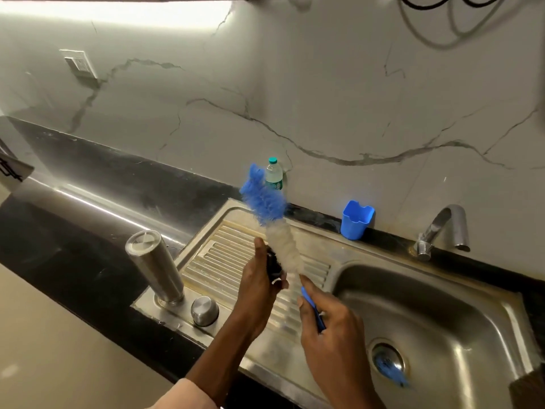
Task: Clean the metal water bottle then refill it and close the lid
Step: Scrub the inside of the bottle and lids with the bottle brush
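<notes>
The metal water bottle (154, 265) stands on the sink's front left corner, with a rounded steel lid (204, 310) on the rim beside it. Neither hand touches them. My right hand (331, 332) grips the blue handle of a bottle brush (275, 222), whose white and blue bristles point up and away over the drainboard. My left hand (256, 287) holds a small dark object (273, 267) against the lower, white part of the bristles; what it is I cannot tell.
The steel sink basin (460, 308) lies to the right, with something blue in its drain (387, 361). A tap (442, 228) stands at the back right, with a blue cup (356, 219) and a small plastic bottle (274, 175) along the wall. Black counter (73, 246) extends left.
</notes>
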